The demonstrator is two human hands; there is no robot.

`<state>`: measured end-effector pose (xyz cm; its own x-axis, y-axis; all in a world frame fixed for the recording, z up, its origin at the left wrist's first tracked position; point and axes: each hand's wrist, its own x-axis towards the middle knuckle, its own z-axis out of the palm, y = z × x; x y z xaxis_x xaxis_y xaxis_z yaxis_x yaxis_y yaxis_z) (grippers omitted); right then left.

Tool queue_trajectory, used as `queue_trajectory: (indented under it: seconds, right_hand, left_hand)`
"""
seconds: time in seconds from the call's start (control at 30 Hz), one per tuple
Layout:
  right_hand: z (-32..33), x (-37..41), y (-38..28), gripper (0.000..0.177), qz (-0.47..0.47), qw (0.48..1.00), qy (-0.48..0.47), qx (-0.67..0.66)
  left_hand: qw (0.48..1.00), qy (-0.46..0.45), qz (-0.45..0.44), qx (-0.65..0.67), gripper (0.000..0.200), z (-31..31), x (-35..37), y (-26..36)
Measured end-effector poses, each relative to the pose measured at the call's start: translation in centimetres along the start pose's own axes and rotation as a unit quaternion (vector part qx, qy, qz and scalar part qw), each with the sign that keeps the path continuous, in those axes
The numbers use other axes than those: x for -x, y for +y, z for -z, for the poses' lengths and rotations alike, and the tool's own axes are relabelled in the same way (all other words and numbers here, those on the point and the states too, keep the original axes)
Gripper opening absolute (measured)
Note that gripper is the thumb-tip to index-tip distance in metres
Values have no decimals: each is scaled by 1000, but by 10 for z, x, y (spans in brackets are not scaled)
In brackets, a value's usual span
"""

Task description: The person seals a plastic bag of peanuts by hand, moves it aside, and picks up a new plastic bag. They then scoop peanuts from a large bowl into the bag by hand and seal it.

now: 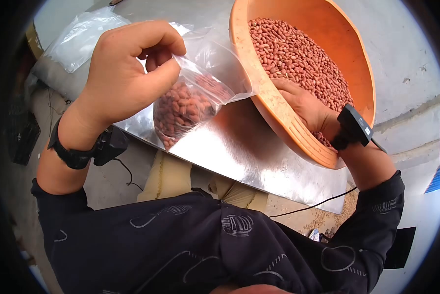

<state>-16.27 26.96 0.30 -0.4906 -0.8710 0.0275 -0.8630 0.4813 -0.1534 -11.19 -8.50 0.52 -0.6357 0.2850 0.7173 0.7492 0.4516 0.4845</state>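
Observation:
My left hand (136, 73) is closed, its thumb and index finger pinching the upper edge of a clear plastic bag (212, 56). Reddish-brown peanuts (181, 108) fill the lower part of this bag, which rests on the shiny metal tabletop. Its loose mouth spreads toward an orange basin (242, 36). Inside the basin's near side, my right hand (303, 105) reaches down against the loose peanuts (298, 54). The basin's rim and the peanuts hide most of its fingers, so what it holds cannot be made out.
More clear plastic bags (85, 36) lie at the table's far left. The metal table's (239, 161) near edge runs in front of my lap. A black cable (318, 205) passes below it on the right, and small debris (323, 215) is scattered on the floor.

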Motion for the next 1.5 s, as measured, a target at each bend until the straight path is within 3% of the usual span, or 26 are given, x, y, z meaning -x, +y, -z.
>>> queue_trajectory:
  seconds: [0.03, 0.13, 0.23, 0.27, 0.4, 0.53, 0.8, 0.9, 0.93, 1.03, 1.07, 1.2, 1.33, 1.37, 1.43, 1.5]
  right_hand:
    - [-6, 1, 1, 43, 9, 1000, 10, -15]
    - [-7, -6, 9, 41, 57, 995, 9, 87]
    - [-1, -10, 25, 37, 48, 974, -24, 221]
    - [0, -11, 30, 28, 42, 967, 16, 251]
    - [7, -5, 65, 18, 0, 955, 103, 279]
    - [19, 4, 96, 20, -70, 940, 115, 313]
    - [46, 19, 128, 17, -223, 912, 122, 321]
    - [56, 22, 121, 14, -262, 913, 162, 269]
    - [60, 22, 128, 13, -226, 914, 189, 280]
    - [74, 4, 112, 15, -379, 882, 281, 4]
    - [81, -11, 83, 17, -371, 865, 305, -148]
    - [87, -66, 1, 16, -238, 854, 304, -350]
    - [68, -114, -65, 17, -174, 879, 218, -387]
    - [67, -120, -71, 18, -136, 901, 139, -388]
    - [51, -132, -94, 19, -154, 919, 150, -330]
    - [42, -137, -101, 30, -191, 928, 103, -302]
  left_hand:
    - [1000, 2, -4, 7, 14, 0, 0, -1]
    - [999, 30, -43, 15, 12, -5, -3, -5]
    - [998, 26, -56, -3, 14, -4, -4, -5]
    - [998, 24, -56, -1, 14, -4, -4, -5]
    - [999, 23, -48, 9, 15, -4, -4, -5]
    - [999, -15, -12, 30, 17, 0, -2, -2]
    - [999, 7, -37, 19, 14, -2, -5, 1]
    - [999, 6, -30, 27, 15, -2, -6, 2]
    - [999, 10, -32, 28, 16, -4, -6, 1]
    - [998, 16, -49, 22, 16, -6, -8, 1]
    - [999, 14, -48, 20, 15, -7, -9, 1]
    - [999, 10, -44, 13, 13, -8, -13, 1]
    - [998, 13, -53, -12, 11, -8, -15, 2]
    - [998, 17, -63, -19, 10, -8, -16, 2]
    - [996, 27, -81, -34, 10, -8, -16, 3]
    - [997, 11, -64, -46, 9, -4, -16, 10]
